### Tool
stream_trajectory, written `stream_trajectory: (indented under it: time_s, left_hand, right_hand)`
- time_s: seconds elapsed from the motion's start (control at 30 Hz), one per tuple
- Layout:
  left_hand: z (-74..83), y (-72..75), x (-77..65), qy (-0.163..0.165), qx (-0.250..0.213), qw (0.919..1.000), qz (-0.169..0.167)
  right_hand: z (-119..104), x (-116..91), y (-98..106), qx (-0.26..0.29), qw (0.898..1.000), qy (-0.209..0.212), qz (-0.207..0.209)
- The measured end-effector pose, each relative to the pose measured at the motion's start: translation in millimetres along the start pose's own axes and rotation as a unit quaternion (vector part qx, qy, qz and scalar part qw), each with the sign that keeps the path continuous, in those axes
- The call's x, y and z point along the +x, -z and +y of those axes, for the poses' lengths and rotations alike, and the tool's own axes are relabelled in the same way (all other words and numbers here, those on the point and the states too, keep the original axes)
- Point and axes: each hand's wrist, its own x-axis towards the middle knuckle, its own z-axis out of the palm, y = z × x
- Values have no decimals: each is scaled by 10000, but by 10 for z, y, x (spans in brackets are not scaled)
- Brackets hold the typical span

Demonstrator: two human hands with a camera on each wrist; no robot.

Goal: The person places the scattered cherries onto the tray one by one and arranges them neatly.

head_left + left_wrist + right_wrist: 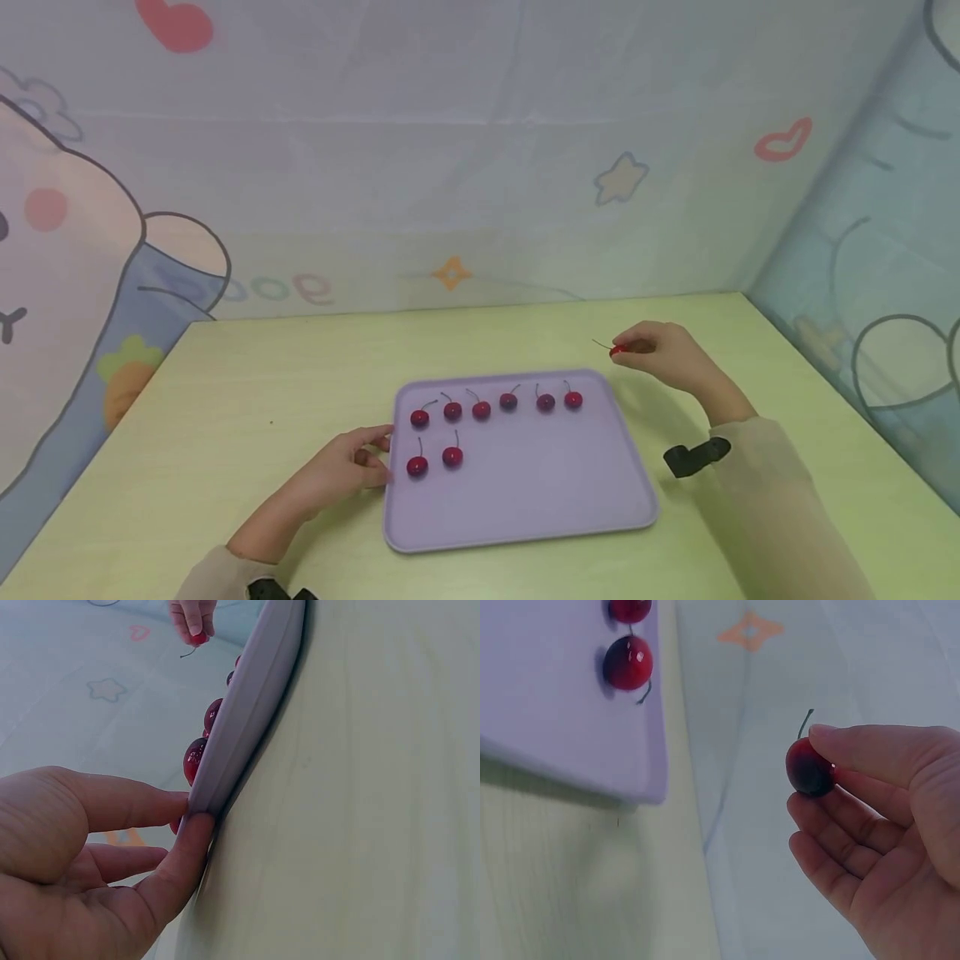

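Observation:
My right hand (667, 357) is raised beyond the tray's far right corner, pinching a red cherry (808, 766) between thumb and fingertips, its thin stem sticking out. At the left rim of the lilac tray (555, 492), my left hand (348, 462) holds the edge with thumb and fingers. Inside the tray, several dark red cherries (508, 402) form a row along the far side. Two more cherries (452, 456) lie in a nearer row at the left. Stems point mostly away from me. The left wrist view shows fingertips (196, 829) against the tray's outer wall.
The tray lies on a pale yellow-green table (300, 375). A printed cloth backdrop (450, 167) rises behind the table's far edge, and another cloth panel (885, 267) stands along the right side. Dark straps (697, 457) sit at the cuffs of both sleeves.

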Motion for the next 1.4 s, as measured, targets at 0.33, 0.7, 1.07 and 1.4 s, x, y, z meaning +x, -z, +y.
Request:
stream_trajectory:
  time_s: [0.33,0.7,1.07,1.4]
  left_hand:
    - [1,-4,0,-39,13,10000,-13]
    - [3,-3,5,21,-19,10000,-51]
    - [-16,-7,4,-18,-14,10000,-34]
    - [8,-6,-11,-37,-49,10000,-39]
  right_hand:
    - [-357,6,-143,162,9985,513,85]
    - [-671,-21,-366,453,9934,1035,-211]
    - [-823,-108,-624,585,9897,1124,-660]
    - [-864,-126,-754,659,9868,1340,-624]
